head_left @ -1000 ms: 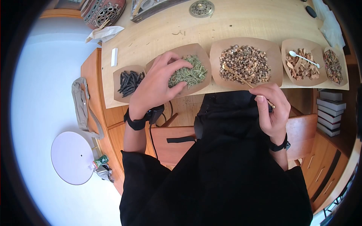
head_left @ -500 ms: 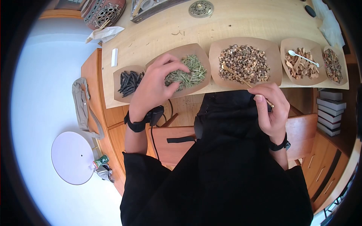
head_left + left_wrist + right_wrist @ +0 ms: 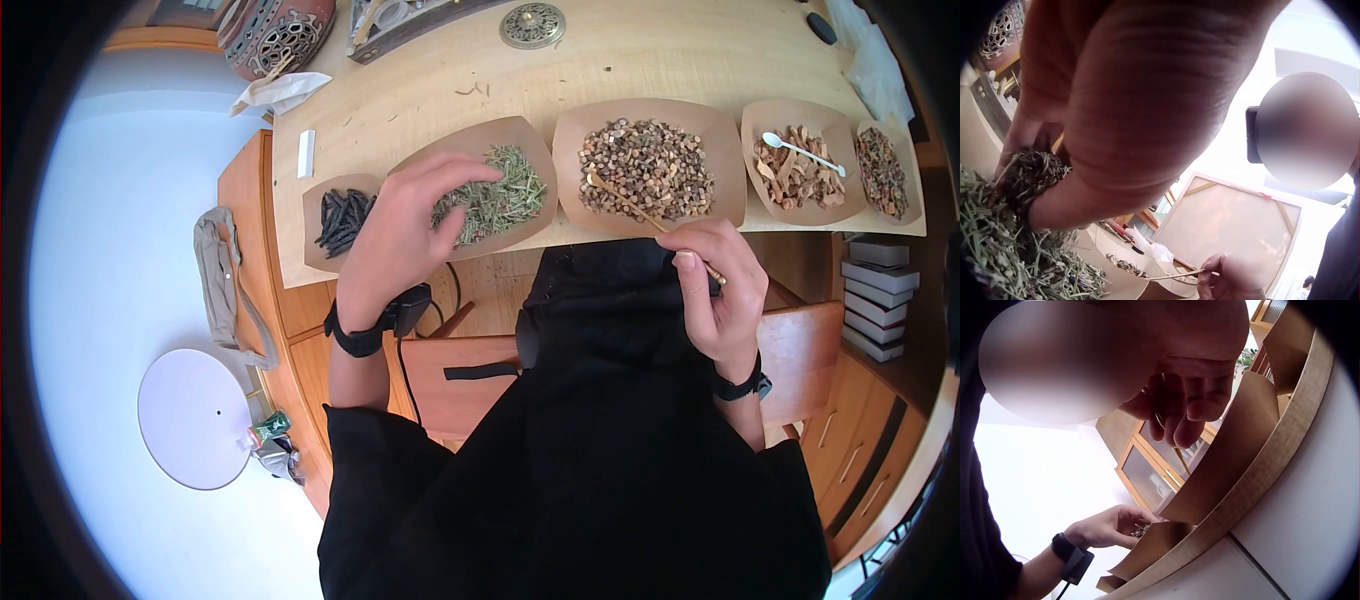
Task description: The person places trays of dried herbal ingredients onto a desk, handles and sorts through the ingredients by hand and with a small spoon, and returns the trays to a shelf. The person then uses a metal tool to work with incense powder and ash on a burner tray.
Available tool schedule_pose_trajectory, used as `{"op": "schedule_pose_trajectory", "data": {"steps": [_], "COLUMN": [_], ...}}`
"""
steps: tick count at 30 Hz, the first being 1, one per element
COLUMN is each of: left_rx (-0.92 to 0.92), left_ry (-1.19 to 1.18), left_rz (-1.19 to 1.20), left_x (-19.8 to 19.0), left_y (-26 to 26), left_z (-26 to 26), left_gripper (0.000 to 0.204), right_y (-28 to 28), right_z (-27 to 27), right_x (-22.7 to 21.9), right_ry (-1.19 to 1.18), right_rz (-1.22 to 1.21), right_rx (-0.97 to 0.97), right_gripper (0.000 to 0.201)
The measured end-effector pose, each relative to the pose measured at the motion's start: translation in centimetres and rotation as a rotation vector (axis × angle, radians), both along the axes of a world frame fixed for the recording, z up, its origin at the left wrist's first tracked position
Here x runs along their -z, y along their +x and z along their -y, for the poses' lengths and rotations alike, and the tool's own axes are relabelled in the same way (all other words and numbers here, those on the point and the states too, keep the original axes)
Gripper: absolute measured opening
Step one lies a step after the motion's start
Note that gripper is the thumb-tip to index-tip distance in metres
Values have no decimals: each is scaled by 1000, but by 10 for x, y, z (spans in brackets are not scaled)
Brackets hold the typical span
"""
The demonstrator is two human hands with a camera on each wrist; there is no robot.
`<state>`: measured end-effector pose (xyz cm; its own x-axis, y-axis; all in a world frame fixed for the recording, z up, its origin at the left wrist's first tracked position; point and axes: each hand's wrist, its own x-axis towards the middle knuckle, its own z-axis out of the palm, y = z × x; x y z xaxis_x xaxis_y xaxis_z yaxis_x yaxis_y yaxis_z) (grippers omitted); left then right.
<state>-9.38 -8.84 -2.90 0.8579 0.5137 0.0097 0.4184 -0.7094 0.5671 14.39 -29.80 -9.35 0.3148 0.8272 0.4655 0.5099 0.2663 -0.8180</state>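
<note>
My left hand [image 3: 405,225] is over a brown paper tray [image 3: 540,150] of dried green herb [image 3: 515,195]. In the left wrist view a clump of the herb [image 3: 1035,175] sits between its curled fingers and thumb, right at the heap. My right hand [image 3: 722,280] pinches a thin brass spoon [image 3: 640,208] by its handle. The spoon's small bowl lies over the chopped brown pieces [image 3: 655,165] in the middle tray [image 3: 728,140]. In the right wrist view the spoon's shaft [image 3: 1184,461] sticks out beyond the fingers.
Dark dried pods [image 3: 343,218] fill a small tray at the left. To the right, a white spoon [image 3: 805,155] lies on pale dried slices, beside a tray of mixed bits [image 3: 882,175]. A pierced metal lid [image 3: 533,25] and a patterned pot [image 3: 275,35] stand farther back.
My left hand has drawn slightly left over the green herb, its thumb moving back from the heap's front. The right hand and the brass spoon have stayed nearly still.
</note>
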Motion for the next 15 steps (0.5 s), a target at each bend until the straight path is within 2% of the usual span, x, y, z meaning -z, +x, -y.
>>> {"op": "schedule_pose_trajectory", "data": {"steps": [9,15], "left_rx": [-84,-77], "left_ry": [15,26], "left_rz": [-43,-20], "left_x": [-4,1], "left_y": [3,0], "left_z": [8,8], "left_gripper": [45,46], "right_y": [1,0], "right_z": [3,8], "right_x": [0,3], "right_ry": [-12,-20], "right_rz": [-10,-38], "right_rx": [1,4], "right_gripper": [12,13]}}
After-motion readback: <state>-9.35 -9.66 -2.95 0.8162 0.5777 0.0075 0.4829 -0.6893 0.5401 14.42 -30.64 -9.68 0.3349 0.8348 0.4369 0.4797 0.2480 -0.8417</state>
